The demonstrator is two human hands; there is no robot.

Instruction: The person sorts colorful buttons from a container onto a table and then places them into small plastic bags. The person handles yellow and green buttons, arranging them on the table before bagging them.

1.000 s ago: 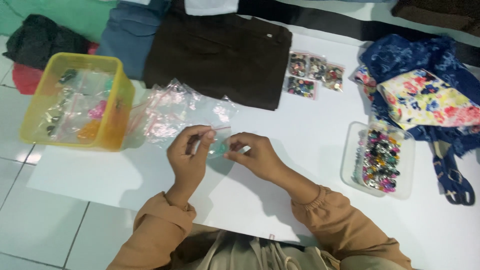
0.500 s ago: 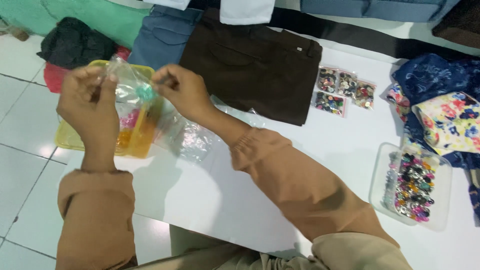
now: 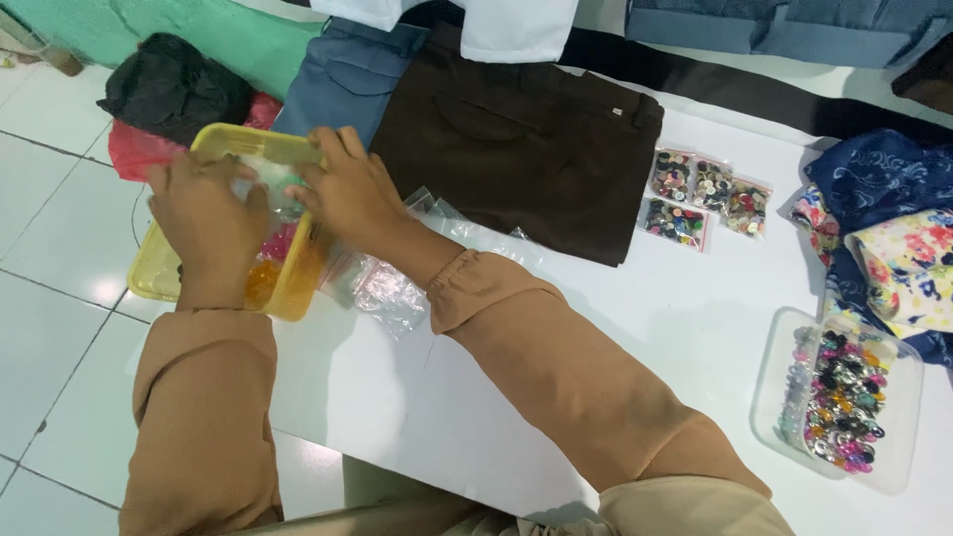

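Folded brown trousers point(image 3: 516, 149) lie on the white sheet point(image 3: 635, 328), with four small bags of buttons point(image 3: 707, 197) just beside them, a clear tray of coloured buttons point(image 3: 839, 397) near floral cloth point(image 3: 908, 263)

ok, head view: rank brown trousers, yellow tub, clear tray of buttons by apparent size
1. brown trousers
2. yellow tub, partly hidden by both hands
3. clear tray, cut by the frame edge; close to the tub, order unsure

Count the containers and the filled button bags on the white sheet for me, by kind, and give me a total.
Yellow plastic bin, under the left hand and right hand: 1
Clear plastic tray of colourful buttons: 1
Small clear bags filled with buttons: 4
Total: 6
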